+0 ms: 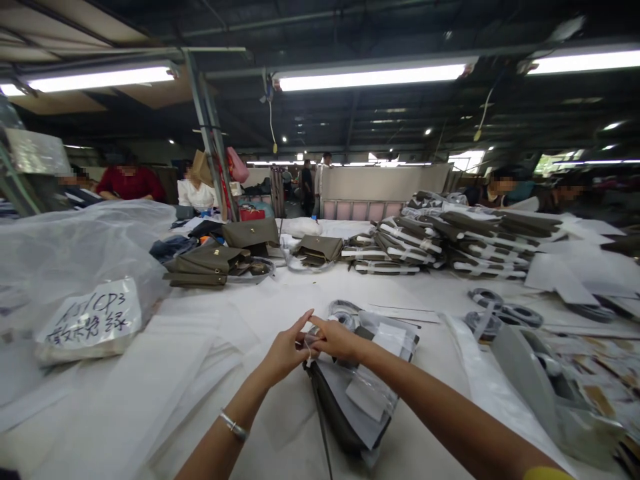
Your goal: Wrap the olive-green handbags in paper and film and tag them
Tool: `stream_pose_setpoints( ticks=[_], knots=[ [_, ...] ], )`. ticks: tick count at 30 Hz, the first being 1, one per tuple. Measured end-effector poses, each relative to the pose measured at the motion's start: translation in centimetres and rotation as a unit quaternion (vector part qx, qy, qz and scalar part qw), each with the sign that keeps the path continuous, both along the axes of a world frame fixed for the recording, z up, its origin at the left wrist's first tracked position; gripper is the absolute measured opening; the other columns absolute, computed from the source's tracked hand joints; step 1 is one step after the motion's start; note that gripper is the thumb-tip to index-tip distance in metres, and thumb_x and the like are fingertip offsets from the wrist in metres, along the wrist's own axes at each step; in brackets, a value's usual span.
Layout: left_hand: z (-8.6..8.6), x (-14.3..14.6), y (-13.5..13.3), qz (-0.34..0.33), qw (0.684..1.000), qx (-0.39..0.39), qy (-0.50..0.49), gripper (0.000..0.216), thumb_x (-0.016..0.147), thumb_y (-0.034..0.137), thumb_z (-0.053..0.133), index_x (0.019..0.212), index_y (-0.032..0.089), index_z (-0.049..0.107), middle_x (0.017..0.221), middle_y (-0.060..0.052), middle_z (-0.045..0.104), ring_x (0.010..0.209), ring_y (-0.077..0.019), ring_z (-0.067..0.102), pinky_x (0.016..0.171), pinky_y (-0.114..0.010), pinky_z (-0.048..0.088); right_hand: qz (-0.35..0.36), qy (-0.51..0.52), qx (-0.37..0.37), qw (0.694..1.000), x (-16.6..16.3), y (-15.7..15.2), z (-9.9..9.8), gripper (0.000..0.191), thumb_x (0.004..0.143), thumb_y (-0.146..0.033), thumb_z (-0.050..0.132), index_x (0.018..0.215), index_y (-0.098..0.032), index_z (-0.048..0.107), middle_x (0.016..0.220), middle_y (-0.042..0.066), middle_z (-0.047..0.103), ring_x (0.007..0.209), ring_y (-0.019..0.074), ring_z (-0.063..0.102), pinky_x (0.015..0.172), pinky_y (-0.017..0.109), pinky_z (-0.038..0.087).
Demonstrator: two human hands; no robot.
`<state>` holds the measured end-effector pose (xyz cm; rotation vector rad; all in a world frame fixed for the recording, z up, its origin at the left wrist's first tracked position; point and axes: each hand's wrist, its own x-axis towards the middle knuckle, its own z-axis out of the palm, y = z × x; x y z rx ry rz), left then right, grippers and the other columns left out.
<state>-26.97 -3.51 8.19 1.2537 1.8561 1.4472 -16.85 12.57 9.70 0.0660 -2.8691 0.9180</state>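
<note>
My left hand (286,352) and my right hand (336,338) meet over the white table (280,303), fingertips pinched together on a small piece of clear plastic film (311,345). Under my right forearm lies a dark olive bag (334,415) covered with white paper slips and a clear plastic bag (373,387). A silver bracelet sits on my left wrist. What exactly is pinched is too small to make out beyond the thin film.
A big clear bag with a handwritten label (90,321) lies at the left. Olive handbags (210,263) sit in the middle distance, stacks of wrapped bags (450,243) at the right. Tape rolls (505,313) and grey pieces are on the right. Other people work at the far tables.
</note>
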Motion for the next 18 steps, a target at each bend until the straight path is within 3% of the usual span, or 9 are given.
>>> stream_pose_setpoints(
  ticks=[5,7,10,12,15,18],
  knots=[
    [-0.2,0.8,-0.3,-0.001,0.998,-0.025,0.056,0.099,0.066,0.011,0.064,0.155,0.025,0.022,0.097,0.0,0.073,0.075,-0.0145,0.063,0.074,-0.026,0.048,0.035,-0.024,0.002,0.999,-0.2,-0.3,0.6,0.06,0.071,-0.01,0.064,0.129,-0.019,0.058,0.094,0.004,0.075,0.086,0.0231,0.068,0.074,0.026,0.046],
    [-0.6,0.9,-0.4,-0.009,0.996,-0.035,0.078,0.099,0.067,0.01,0.063,0.155,0.026,0.02,0.104,-0.002,0.072,0.078,-0.0149,0.063,0.075,-0.026,0.048,0.037,-0.035,-0.066,0.996,-0.1,-0.3,0.9,0.066,0.072,-0.012,0.065,0.137,-0.021,0.053,0.097,0.004,0.074,0.09,0.0231,0.067,0.078,0.028,0.047],
    [-1.2,1.0,-0.5,-0.003,0.985,-0.079,0.153,0.098,0.067,0.005,0.057,0.154,0.029,0.02,0.109,-0.002,0.071,0.074,-0.014,0.063,0.07,-0.024,0.045,0.029,-0.052,-0.192,0.98,0.4,-0.4,0.8,0.072,0.074,-0.017,0.068,0.143,-0.021,0.049,0.085,0.0,0.074,0.085,0.0217,0.067,0.079,0.028,0.047],
    [-1.3,1.2,-0.6,0.023,0.97,-0.118,0.211,0.097,0.067,0.002,0.053,0.154,0.029,0.021,0.1,-0.001,0.072,0.072,-0.0143,0.062,0.067,-0.023,0.042,0.012,-0.059,-0.313,0.948,0.7,-0.6,0.3,0.072,0.068,-0.014,0.071,0.138,-0.021,0.055,0.075,-0.003,0.072,0.077,0.0198,0.066,0.077,0.028,0.047],
    [-0.9,1.5,-0.5,0.061,0.955,-0.145,0.252,0.096,0.068,0.0,0.053,0.154,0.029,0.022,0.091,0.0,0.071,0.078,-0.0162,0.064,0.067,-0.023,0.039,-0.02,-0.05,-0.481,0.875,0.9,-1.6,-0.8,0.064,0.063,-0.016,0.073,0.126,-0.02,0.062,0.077,-0.002,0.071,0.075,0.019,0.065,0.076,0.03,0.048],
    [-0.3,2.0,-0.5,0.082,0.956,-0.144,0.243,0.094,0.067,0.002,0.056,0.153,0.029,0.027,0.085,0.001,0.072,0.077,-0.0173,0.065,0.067,-0.023,0.038,-0.057,-0.031,-0.548,0.834,1.0,-2.4,-1.9,0.059,0.065,-0.029,0.076,0.122,-0.018,0.061,0.087,0.003,0.071,0.081,0.0207,0.067,0.077,0.033,0.051]
  ],
)
